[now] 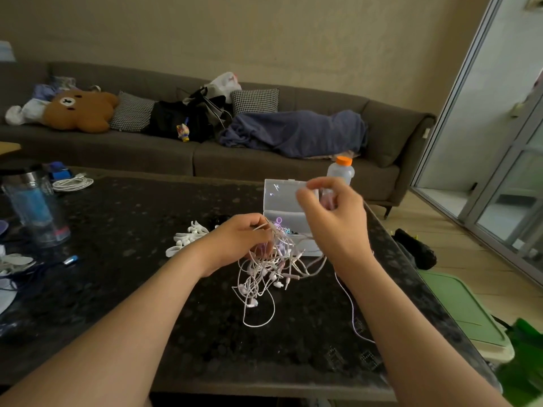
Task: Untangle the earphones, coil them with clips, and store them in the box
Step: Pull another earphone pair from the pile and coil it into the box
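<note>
A tangled bundle of white earphones [264, 277] hangs from my left hand [238, 242], whose fingers pinch the cords just above the dark table [147, 289]. My right hand [332, 218] is raised higher, with its fingers curled; it seems to hold one cord that trails down under the wrist, though motion blur hides the grip. A clear plastic box [279, 201] stands open behind my hands, with a few small coloured items inside. A pile of white clips [185, 239] lies left of my left hand.
A clear tumbler [35, 207] and a coiled white cable [72, 183] sit at the table's left. A bottle with an orange cap [340, 171] stands behind the box. A grey sofa [264, 160] lies beyond. A green bin [464, 312] is right of the table.
</note>
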`<state>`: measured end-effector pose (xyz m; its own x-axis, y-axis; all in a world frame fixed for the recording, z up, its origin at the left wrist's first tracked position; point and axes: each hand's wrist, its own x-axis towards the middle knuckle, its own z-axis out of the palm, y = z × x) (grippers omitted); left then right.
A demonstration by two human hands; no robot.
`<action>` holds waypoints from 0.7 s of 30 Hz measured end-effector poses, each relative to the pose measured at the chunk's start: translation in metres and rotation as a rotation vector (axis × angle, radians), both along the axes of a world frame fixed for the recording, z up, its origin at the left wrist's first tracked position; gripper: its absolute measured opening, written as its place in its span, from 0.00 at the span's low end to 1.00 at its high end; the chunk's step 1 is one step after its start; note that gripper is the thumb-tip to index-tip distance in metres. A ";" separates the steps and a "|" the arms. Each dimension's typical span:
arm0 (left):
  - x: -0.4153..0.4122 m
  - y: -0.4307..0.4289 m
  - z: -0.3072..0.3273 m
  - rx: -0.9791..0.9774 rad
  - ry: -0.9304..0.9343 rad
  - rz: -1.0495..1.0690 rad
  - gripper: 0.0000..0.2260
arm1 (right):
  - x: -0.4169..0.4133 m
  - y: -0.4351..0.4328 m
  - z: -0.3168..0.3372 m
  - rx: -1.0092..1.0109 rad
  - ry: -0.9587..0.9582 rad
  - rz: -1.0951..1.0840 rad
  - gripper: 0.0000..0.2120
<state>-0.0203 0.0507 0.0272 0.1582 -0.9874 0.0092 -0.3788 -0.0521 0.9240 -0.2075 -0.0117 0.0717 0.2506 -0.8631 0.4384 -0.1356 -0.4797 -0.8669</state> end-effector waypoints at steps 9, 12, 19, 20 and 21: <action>-0.002 0.003 0.004 -0.129 -0.125 0.149 0.01 | 0.001 -0.018 -0.022 -0.036 0.477 0.168 0.09; -0.001 0.004 0.004 -0.116 -0.136 0.178 0.04 | 0.003 -0.023 -0.025 -0.010 0.507 0.146 0.08; -0.004 0.003 0.006 -0.022 -0.195 0.110 0.08 | 0.010 -0.030 -0.033 0.036 0.435 0.117 0.11; -0.004 0.003 0.006 -0.019 -0.187 0.109 0.09 | 0.010 -0.031 -0.034 0.048 0.417 0.115 0.12; -0.004 0.003 0.007 -0.015 -0.152 0.106 0.09 | 0.011 -0.031 -0.035 0.070 0.394 0.119 0.13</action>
